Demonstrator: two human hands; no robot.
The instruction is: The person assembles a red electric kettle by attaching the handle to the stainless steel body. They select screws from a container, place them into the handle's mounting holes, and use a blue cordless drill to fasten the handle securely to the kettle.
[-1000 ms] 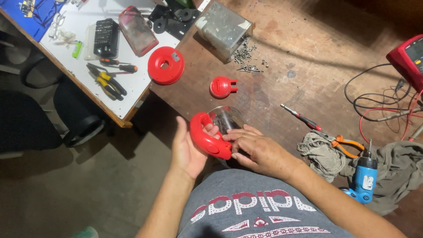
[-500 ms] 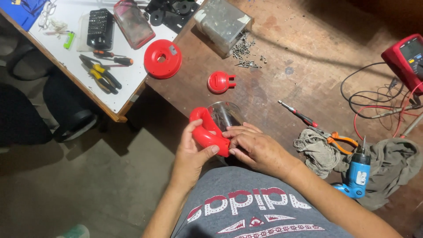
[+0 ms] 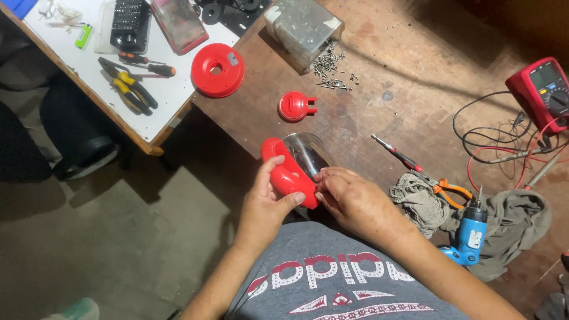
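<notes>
My left hand (image 3: pixel 265 208) grips the red handle (image 3: pixel 283 170) of a clear plastic jug (image 3: pixel 308 153), held just above my lap at the near edge of the brown table (image 3: pixel 415 71). My right hand (image 3: pixel 351 200) pinches the lower end of that handle where it meets the jug, fingertips touching my left thumb. A small red cap (image 3: pixel 295 106) lies on the table beyond the jug. A round red base (image 3: pixel 217 70) rests at the corner of the white table (image 3: pixel 89 71).
Loose screws (image 3: pixel 335 74) lie by a clear box (image 3: pixel 303 25). A red-handled screwdriver (image 3: pixel 396 153), orange pliers (image 3: pixel 448 191), a blue cordless driver (image 3: pixel 471 232), rags (image 3: pixel 504 231) and a red multimeter (image 3: pixel 542 89) with leads sit to the right. Yellow pliers (image 3: pixel 131 90) lie on the white table.
My left hand has shifted its hold on the red handle, thumb now closing over its lower end. The view has moved slightly; the jug stays in both hands.
</notes>
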